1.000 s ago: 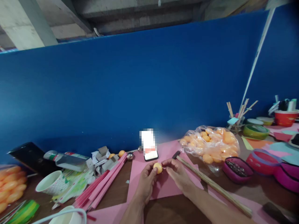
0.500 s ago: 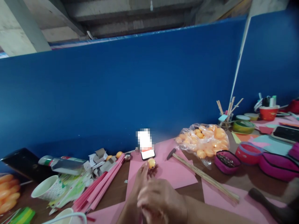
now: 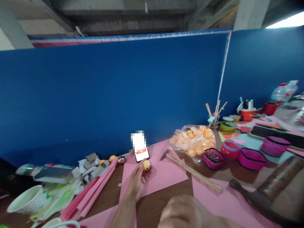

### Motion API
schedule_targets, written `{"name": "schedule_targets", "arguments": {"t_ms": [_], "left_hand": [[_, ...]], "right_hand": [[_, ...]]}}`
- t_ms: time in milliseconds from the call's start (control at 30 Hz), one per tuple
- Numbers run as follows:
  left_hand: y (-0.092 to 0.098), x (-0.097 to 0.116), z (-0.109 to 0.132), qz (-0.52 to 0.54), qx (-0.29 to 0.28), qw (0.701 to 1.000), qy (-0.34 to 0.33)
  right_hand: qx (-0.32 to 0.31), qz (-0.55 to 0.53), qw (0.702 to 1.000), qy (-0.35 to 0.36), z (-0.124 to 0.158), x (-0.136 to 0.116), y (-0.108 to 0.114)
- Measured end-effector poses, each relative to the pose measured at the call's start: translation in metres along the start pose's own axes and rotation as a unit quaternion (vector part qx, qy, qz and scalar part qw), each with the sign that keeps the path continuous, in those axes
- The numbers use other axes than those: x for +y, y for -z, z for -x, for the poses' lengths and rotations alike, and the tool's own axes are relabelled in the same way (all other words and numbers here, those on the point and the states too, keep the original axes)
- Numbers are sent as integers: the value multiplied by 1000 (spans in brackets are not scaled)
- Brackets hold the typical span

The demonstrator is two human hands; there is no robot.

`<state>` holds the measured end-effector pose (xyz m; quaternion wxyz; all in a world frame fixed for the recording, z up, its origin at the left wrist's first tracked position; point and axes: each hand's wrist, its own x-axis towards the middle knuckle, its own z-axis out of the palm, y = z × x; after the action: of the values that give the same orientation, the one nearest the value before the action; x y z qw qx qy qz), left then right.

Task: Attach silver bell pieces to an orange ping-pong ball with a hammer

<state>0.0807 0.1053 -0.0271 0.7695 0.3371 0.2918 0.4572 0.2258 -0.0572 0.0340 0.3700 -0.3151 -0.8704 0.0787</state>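
Note:
My left hand (image 3: 138,179) is closed around a small orange-yellow ball (image 3: 146,164) with dark spots, like a ping-pong ball, above a pink paper sheet (image 3: 163,169). Just behind the ball a phone (image 3: 142,155) leans against the blue partition, its screen lit. At the bottom edge my right hand (image 3: 182,210) is curled into a fist, apart from the left one. Its fingertips are turned out of sight, so whatever they hold is hidden. A hammer-like tool with a pale stick handle (image 3: 193,171) lies to the right of the ball.
A clear bag of orange balls (image 3: 196,141) lies behind the tool. Right of it are a magenta container of small metal pieces (image 3: 213,158), other fabric containers and a dark hammer (image 3: 249,196). On the left are folded pink strips (image 3: 95,190), small boxes, a bottle (image 3: 53,173) and cups.
My right hand has come away from the left wrist area and moved down and right. The left hand still holds the ball. The view has swung to the right.

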Motion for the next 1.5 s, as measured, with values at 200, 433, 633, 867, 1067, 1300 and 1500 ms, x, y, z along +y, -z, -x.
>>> {"name": "schedule_targets", "arguments": {"t_ms": [200,433,633,867,1067,1300,1500], "left_hand": [[3,0,-3,-10,7,1000,-2],[-1,2,-2,-22,10,1000,1],[-11,7,4,-23,33,999,6],[-12,7,4,-27,43,999,5],[-13,8,6,-36,42,998,8],[-7,5,1,-32,30,999,3],[-10,7,4,-28,31,999,7]], "right_hand": [[45,162,954,-248,40,12,64],[56,282,871,-398,87,60,123],[29,304,830,-467,104,77,135],[3,308,829,-467,113,95,134],[-19,214,857,-469,120,114,137],[77,159,849,-498,118,110,121],[160,31,844,-512,123,105,107]]}}
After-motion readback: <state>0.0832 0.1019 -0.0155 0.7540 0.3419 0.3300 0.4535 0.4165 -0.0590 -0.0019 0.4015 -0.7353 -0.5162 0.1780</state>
